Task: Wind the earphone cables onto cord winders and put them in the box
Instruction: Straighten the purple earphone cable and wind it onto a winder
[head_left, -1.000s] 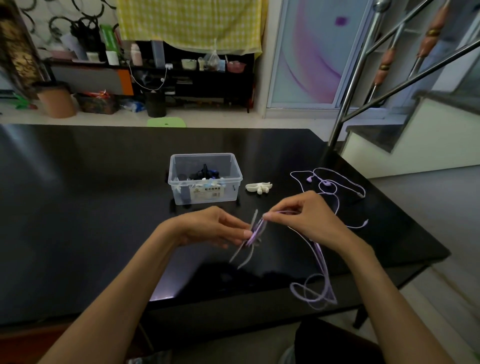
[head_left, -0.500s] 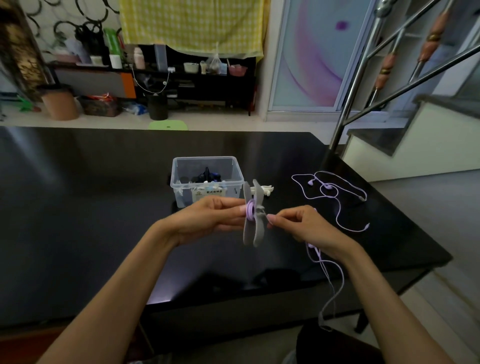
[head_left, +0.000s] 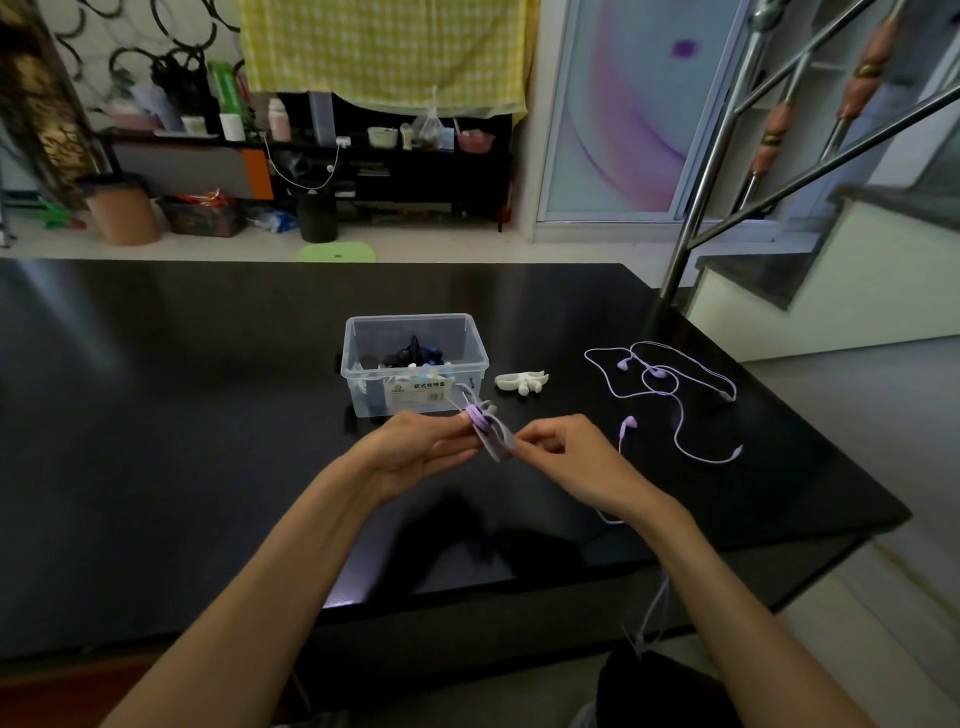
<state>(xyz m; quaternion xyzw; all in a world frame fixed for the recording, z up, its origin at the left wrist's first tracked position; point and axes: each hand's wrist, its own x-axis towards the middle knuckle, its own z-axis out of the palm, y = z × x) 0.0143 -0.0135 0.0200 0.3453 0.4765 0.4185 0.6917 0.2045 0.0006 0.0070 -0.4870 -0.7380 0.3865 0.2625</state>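
My left hand (head_left: 415, 452) grips a grey cord winder (head_left: 493, 436) with several turns of purple earphone cable wound on its core (head_left: 475, 414). My right hand (head_left: 566, 457) pinches the same purple cable beside the winder; the loose end runs under my wrist and hangs off the table's front edge (head_left: 652, 618). A clear plastic box (head_left: 415, 358) with wound dark and white earphones stands just behind my hands. A second purple earphone (head_left: 670, 384) lies loose on the table to the right. A white cord winder (head_left: 521, 383) lies beside the box.
The black glossy table (head_left: 182, 415) ends close on the right and at the front. A steel stair railing (head_left: 727, 171) rises past its far right corner. Shelves with clutter line the back wall.
The winder has turned in my left hand and taken up more cable. The loop hanging below my right hand has grown shorter. Both hands have shifted slightly toward the box.
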